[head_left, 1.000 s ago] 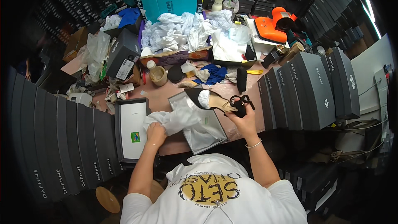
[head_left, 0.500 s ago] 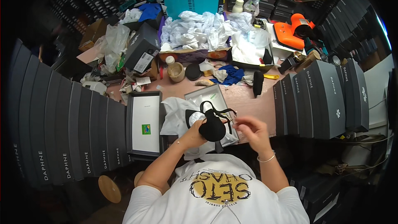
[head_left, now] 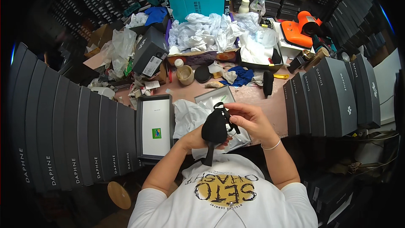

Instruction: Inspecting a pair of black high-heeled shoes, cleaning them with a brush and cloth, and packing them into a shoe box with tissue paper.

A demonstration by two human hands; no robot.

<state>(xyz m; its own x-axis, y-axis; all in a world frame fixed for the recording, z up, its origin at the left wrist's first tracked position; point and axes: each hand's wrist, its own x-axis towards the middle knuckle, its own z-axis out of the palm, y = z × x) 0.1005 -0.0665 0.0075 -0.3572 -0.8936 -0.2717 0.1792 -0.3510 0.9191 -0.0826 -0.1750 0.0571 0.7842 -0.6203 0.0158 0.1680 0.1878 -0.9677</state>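
Left hand is clasping the black heeled shoe just below frame center, fingers wrapping its underside, while right hand is handling the thin straps, fingers apparently pinching them, exact contact too small to tell. Shoe is hanging in front of the open grey box and white tissue, heel pointing toward the frame's lower edge. Straps could be tangling if right fingers are pulling unevenly; shoe could be slipping if left grip is loosening.
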